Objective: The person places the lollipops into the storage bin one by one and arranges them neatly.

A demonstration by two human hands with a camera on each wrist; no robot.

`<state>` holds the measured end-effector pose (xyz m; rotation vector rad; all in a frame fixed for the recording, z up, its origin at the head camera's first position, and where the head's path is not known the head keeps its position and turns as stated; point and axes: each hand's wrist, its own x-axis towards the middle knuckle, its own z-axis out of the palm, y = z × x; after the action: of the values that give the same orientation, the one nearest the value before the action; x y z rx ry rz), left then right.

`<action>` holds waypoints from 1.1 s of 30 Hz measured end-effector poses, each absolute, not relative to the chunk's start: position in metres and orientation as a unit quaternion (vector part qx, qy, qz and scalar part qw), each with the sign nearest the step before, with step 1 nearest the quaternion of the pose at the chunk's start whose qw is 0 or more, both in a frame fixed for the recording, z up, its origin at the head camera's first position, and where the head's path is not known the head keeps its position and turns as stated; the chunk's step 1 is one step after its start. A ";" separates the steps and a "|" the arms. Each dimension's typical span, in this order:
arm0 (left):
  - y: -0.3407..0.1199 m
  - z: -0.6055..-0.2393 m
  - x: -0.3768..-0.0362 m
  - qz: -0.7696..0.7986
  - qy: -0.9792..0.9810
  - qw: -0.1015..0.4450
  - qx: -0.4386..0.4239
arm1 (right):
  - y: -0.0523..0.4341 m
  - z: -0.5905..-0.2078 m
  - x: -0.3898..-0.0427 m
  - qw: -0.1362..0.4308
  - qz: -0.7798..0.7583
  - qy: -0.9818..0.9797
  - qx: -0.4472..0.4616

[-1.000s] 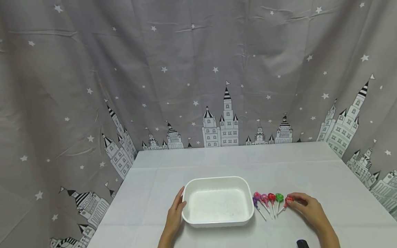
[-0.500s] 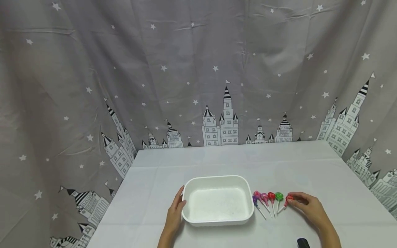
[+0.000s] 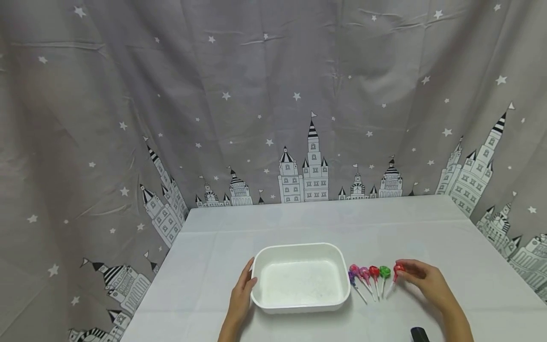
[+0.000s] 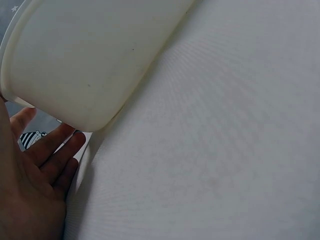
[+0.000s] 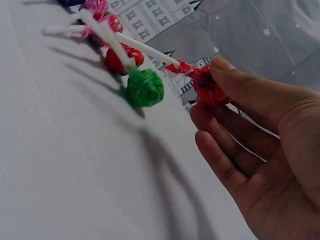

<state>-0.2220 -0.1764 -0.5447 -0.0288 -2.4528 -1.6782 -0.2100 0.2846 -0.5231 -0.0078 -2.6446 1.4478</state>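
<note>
My left hand [image 3: 240, 297] rests against the left end of a white rectangular tray [image 3: 300, 285], thumb at the rim and relaxed fingers along the outer wall. The tray's inside is bare. Right of it, my right hand [image 3: 429, 285] pinches the wrapped head of a red lollipop [image 5: 210, 90] between thumb and fingertips, its white stick slanting toward the other lollipops. Beside it in the right wrist view lies a green lollipop [image 5: 145, 87]. The row goes on with another red lollipop [image 3: 374, 272], two pink ones and a purple lollipop [image 3: 352, 276] close against the tray.
A white cloth [image 3: 205, 275] covers the table. Behind and along both sides hangs a grey curtain [image 3: 256, 71] printed with castles and stars. The end of a black object [image 3: 419, 334] shows at the bottom edge, near the right forearm.
My right hand has raised the end red lollipop slightly, and its stick has swung more upright and a little right. The left hand and tray have stayed in place.
</note>
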 end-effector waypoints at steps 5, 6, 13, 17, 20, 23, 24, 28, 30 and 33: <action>-0.176 -0.545 -0.224 -0.566 -0.820 0.085 -0.011 | 0.281 -0.509 -0.213 0.087 0.481 -0.872 0.020; -0.176 -0.545 -0.224 -0.564 -0.821 0.086 -0.013 | 0.280 -0.506 -0.214 0.090 0.483 -0.870 0.024; -0.176 -0.549 -0.227 -0.563 -0.821 0.093 -0.016 | 0.272 -0.484 -0.224 0.108 0.485 -0.867 0.040; -0.175 -0.549 -0.227 -0.564 -0.820 0.094 -0.017 | 0.265 -0.477 -0.233 0.121 0.495 -0.859 0.048; -0.175 -0.547 -0.226 -0.567 -0.818 0.095 -0.015 | 0.257 -0.473 -0.240 0.128 0.509 -0.849 0.059; -0.176 -0.546 -0.225 -0.566 -0.819 0.095 -0.009 | 0.246 -0.462 -0.245 0.128 0.513 -0.845 0.079; -0.176 -0.546 -0.224 -0.568 -0.818 0.095 -0.008 | 0.242 -0.460 -0.247 0.128 0.515 -0.843 0.082; -0.178 -0.546 -0.224 -0.569 -0.817 0.093 -0.011 | 0.226 -0.449 -0.254 0.125 0.529 -0.834 0.100; -0.179 -0.547 -0.223 -0.571 -0.815 0.093 -0.014 | 0.217 -0.445 -0.258 0.118 0.541 -0.826 0.105; -0.178 -0.540 -0.221 -0.577 -0.812 0.084 -0.014 | 0.204 -0.441 -0.262 0.107 0.558 -0.814 0.123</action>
<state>-0.2210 -0.1777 -0.5402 -0.0418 -2.4233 -1.7230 -0.2625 0.2036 -0.4407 0.3613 -2.3964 1.6433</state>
